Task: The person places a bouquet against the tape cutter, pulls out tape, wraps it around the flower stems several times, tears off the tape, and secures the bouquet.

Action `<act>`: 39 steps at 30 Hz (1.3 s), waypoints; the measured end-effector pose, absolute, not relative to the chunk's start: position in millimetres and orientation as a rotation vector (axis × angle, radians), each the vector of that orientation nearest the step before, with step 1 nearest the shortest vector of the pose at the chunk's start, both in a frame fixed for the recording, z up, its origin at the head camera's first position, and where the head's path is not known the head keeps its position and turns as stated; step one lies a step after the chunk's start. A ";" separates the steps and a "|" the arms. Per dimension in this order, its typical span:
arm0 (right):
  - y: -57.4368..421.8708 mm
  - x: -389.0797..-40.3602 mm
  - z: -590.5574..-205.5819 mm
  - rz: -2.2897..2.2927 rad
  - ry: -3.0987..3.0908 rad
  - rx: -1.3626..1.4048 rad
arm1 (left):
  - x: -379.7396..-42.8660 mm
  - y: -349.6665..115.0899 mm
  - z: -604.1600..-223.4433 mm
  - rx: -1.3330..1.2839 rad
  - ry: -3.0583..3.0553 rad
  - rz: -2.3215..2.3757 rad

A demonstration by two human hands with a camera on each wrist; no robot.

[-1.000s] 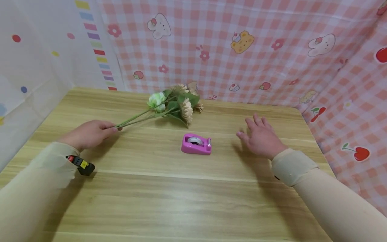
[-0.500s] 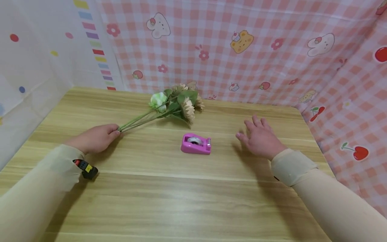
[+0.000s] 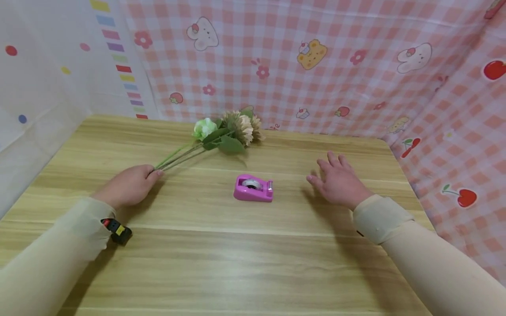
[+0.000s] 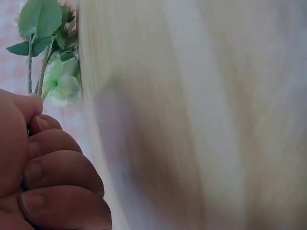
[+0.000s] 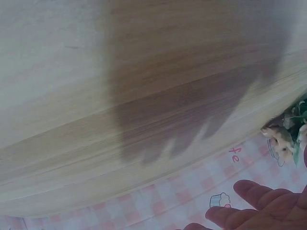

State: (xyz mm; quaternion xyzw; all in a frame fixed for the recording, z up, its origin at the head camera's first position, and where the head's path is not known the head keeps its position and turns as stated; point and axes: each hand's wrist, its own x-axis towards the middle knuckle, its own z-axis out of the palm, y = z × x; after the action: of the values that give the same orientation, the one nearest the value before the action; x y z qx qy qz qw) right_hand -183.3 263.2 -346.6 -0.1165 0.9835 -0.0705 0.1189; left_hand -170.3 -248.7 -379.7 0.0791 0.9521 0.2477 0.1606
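Pink dispenser [image 3: 253, 195] holds a tape roll [image 3: 249, 182]; left hand [image 3: 128, 184] grips flowers [image 3: 217, 135].

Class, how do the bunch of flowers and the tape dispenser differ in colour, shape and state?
Colour: the bunch of flowers is green and beige; the tape dispenser is mostly pink. Shape: the bunch of flowers is long, spreading at one end; the tape dispenser is compact. State: the left hand grips the bunch of flowers, while the tape dispenser rests on the table. Shared: neither is in the right hand.
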 end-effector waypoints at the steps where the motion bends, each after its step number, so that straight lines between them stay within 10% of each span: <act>1: 263.6 -183.0 -346.4 -0.203 2.876 -0.342 | -168.8 -247.7 -380.4 0.228 2.730 0.712; 39: 292.9 -164.4 -339.4 -0.126 2.897 -0.475 | -124.8 -56.2 -368.4 0.581 2.343 1.487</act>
State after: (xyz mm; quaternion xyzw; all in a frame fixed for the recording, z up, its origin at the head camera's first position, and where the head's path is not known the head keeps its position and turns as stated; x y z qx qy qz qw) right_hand -164.4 292.9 -339.4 -0.1609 0.9808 -0.0426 0.1014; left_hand -124.8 -56.2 -368.4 0.2024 0.8168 0.5183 0.1527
